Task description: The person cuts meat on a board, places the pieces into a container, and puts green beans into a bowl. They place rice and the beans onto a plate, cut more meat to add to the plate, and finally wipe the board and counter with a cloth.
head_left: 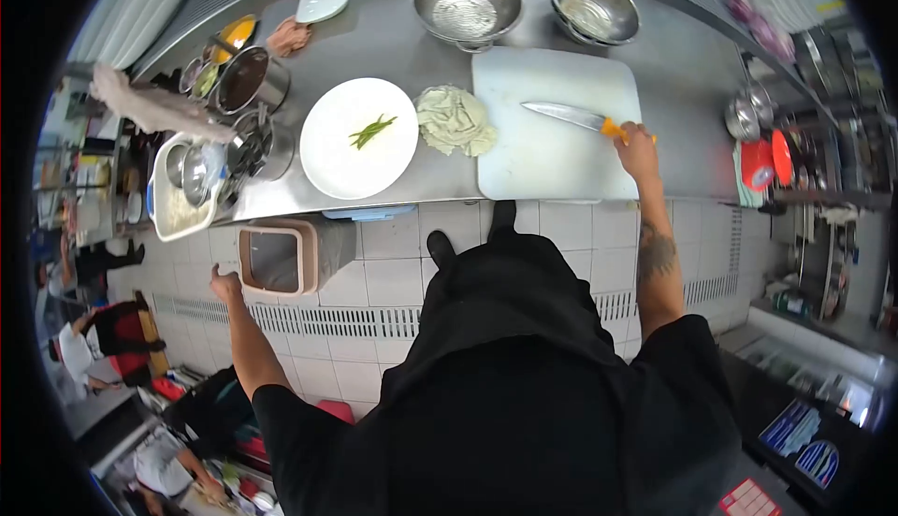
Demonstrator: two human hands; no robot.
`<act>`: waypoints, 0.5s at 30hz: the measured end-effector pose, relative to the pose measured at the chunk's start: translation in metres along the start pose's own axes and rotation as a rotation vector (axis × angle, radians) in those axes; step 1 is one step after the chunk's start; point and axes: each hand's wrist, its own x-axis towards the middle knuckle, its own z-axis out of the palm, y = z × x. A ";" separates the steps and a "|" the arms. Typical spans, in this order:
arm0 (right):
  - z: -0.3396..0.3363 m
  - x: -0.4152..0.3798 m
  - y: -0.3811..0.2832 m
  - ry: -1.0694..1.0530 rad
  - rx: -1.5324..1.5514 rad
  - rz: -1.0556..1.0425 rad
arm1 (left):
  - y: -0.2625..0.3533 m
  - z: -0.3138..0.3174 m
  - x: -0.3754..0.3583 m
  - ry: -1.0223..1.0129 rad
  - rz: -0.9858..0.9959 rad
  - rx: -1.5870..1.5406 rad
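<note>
My right hand [638, 153] is wrapped round the orange handle of a knife [571, 116], whose blade lies over the white cutting board [552, 156] and points left. Off the counter's front edge at the left, my left hand [224, 284] hangs beside a bin; its index finger looks stretched out and nothing shows in it. A crumpled cloth [455, 120] touches the board's left side. Left of the cloth, a round white plate [327, 142] holds a few thin green strips [372, 131].
Two metal bowls [468, 6] [595, 9] stand behind the board. Metal pots [254, 81] and a white tray [182, 226] with utensils crowd the counter's left end. Below is a bin [309, 254]. A red scale [758, 162] stands right. Other people [168, 465] work at lower left.
</note>
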 end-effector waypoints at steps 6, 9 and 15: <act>-0.003 0.009 0.025 -0.194 -0.206 0.032 | 0.006 0.047 -0.041 -0.203 -0.051 -0.163; -0.006 0.023 0.035 -0.252 -0.158 -0.155 | 0.047 0.065 -0.111 -0.218 0.259 -0.246; -0.032 0.027 0.041 -0.490 -0.074 -0.365 | 0.359 -0.034 -0.361 -0.449 0.682 -0.790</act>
